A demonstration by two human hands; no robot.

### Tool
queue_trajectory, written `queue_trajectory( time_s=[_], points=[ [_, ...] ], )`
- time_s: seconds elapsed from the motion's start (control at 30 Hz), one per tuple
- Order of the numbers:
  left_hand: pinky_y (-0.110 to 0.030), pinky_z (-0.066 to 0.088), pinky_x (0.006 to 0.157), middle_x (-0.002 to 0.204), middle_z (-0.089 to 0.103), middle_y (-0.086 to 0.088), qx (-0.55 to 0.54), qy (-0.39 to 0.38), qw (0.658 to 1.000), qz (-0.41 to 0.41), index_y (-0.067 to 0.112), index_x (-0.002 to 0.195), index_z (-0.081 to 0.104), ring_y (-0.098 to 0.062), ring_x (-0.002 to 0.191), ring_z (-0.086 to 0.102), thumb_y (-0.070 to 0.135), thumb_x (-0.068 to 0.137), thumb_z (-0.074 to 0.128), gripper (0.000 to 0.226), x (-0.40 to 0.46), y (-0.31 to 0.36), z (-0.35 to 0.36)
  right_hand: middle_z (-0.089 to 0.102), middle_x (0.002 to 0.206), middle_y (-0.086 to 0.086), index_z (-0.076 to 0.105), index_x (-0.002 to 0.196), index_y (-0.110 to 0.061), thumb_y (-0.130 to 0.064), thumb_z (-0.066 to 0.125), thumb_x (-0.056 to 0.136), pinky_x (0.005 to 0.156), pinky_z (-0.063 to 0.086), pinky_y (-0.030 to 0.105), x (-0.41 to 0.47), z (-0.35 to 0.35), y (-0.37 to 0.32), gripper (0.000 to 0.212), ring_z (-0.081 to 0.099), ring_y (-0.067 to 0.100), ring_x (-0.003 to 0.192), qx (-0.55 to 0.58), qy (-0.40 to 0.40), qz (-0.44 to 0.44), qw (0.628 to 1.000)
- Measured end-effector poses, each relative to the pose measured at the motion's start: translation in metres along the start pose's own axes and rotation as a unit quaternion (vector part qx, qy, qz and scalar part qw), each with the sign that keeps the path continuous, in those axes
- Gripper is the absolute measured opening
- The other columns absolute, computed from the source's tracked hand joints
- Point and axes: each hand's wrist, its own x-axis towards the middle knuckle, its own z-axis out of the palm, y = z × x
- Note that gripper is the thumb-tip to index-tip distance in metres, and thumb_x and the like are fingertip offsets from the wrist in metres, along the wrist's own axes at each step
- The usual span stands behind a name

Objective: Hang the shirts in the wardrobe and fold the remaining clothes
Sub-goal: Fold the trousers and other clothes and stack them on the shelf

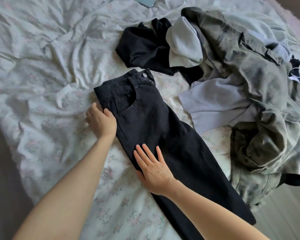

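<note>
Black jeans [164,129] lie folded lengthwise on the bed, waistband with a silver button at the far end, legs running toward the near right. My left hand [100,120] rests at the jeans' left edge by the hip pocket, thumb on the denim and fingers on the sheet. Flat on the thigh part lies my right hand [153,168], fingers straight and spread. A pile of other clothes sits to the right: an olive-grey garment with pockets [260,94], a light grey-lilac sweatshirt [215,104] and a crumpled black garment [145,47].
The bed is covered by a rumpled white floral sheet [42,75]. A blue-grey flat object [145,1] lies at the far edge. The bed's near-left edge drops to a dark floor [0,170]. A pale striped surface [284,213] shows at the near right.
</note>
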Motion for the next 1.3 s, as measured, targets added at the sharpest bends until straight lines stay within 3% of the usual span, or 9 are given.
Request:
queue_trajectory(
  time_s=[0.17,0.33,0.47,0.6,0.73,0.83,0.93,1.07,1.3],
  points=[
    [-0.054,0.036,0.102,0.139,0.046,-0.018,0.185,-0.081,0.841,0.502,0.008,0.129,0.054,-0.038,0.13,0.041,0.013,0.082,0.065,0.048,-0.092,-0.041,0.01,0.006,0.156,0.005,0.015,0.148,-0.008,-0.033,0.026,0.095,0.113,-0.007,0.052,-0.065,0.033,-0.009,0.06,-0.006,0.023,0.142,0.019,-0.009,0.04,0.999],
    [-0.06,0.023,0.107,0.146,0.038,-0.018,0.36,-0.186,0.774,0.487,0.018,0.137,0.046,-0.041,0.134,0.033,0.039,0.081,0.063,0.062,-0.157,-0.084,0.014,0.039,0.146,0.005,0.044,0.138,-0.009,-0.032,0.048,0.084,0.11,0.017,0.045,-0.143,0.068,-0.01,0.059,0.035,0.022,0.135,0.002,0.011,0.069,0.998],
    [-0.06,0.005,0.111,0.153,0.024,-0.015,0.404,-0.216,0.757,0.466,0.022,0.146,0.029,-0.039,0.141,0.018,0.047,0.089,0.047,0.064,-0.196,-0.094,0.014,0.026,0.152,0.001,0.032,0.145,-0.013,-0.029,0.035,0.091,0.113,0.009,0.051,-0.194,0.09,-0.01,0.057,0.02,0.024,0.141,0.051,-0.016,0.117,0.992],
    [-0.059,0.015,0.11,0.154,0.024,-0.008,0.419,-0.301,0.654,0.553,0.034,0.144,0.031,-0.04,0.14,0.02,0.051,0.089,0.046,0.059,-0.258,-0.105,0.009,-0.025,0.15,-0.016,-0.009,0.149,-0.027,-0.026,0.027,0.094,0.11,-0.017,0.045,-0.243,0.121,-0.012,0.065,-0.031,0.01,0.136,0.169,-0.061,0.161,0.97],
    [-0.061,-0.002,0.109,0.156,0.018,-0.002,0.415,-0.37,0.575,0.6,0.033,0.14,0.039,-0.039,0.142,0.009,0.047,0.09,0.046,0.052,-0.325,-0.114,0.007,-0.012,0.154,-0.016,0.0,0.15,-0.027,-0.023,0.034,0.096,0.117,0.003,0.031,-0.287,0.146,-0.01,0.064,-0.013,0.006,0.143,0.294,-0.032,0.234,0.926],
    [-0.043,0.006,0.114,0.148,0.035,0.002,0.38,-0.431,0.586,0.571,0.023,0.131,0.048,-0.028,0.141,0.019,0.036,0.094,0.036,0.041,-0.358,-0.116,0.016,0.015,0.156,-0.007,0.021,0.149,-0.019,-0.019,0.036,0.096,0.112,0.026,0.027,-0.304,0.154,0.001,0.055,0.019,0.013,0.142,0.348,-0.039,0.298,0.888],
    [-0.029,0.026,0.098,0.12,0.055,0.008,0.316,-0.431,0.661,0.527,0.023,0.117,0.056,-0.015,0.118,0.043,0.029,0.095,0.035,0.031,-0.378,-0.102,0.021,0.037,0.146,0.001,0.035,0.142,-0.015,-0.019,0.035,0.096,0.1,0.04,0.033,-0.316,0.144,0.018,0.047,0.041,0.022,0.128,0.341,-0.035,0.338,0.877],
    [-0.028,0.025,0.097,0.121,0.054,0.007,0.268,-0.325,0.77,0.479,0.021,0.121,0.057,-0.013,0.118,0.043,0.018,0.095,0.041,0.031,-0.365,-0.085,0.012,0.042,0.139,0.002,0.04,0.139,-0.016,-0.018,0.035,0.096,0.094,0.044,0.037,-0.308,0.107,0.035,0.043,0.042,0.023,0.124,0.284,0.04,0.319,0.903],
    [-0.033,0.029,0.098,0.123,0.056,0.0,0.265,-0.205,0.84,0.428,0.016,0.119,0.06,-0.019,0.118,0.046,0.013,0.09,0.049,0.032,-0.287,-0.052,-0.015,0.042,0.14,0.002,0.042,0.137,-0.014,-0.012,0.037,0.095,0.096,0.041,0.033,-0.23,0.036,0.039,0.043,0.037,0.022,0.128,0.167,0.136,0.202,0.955]
  ],
)
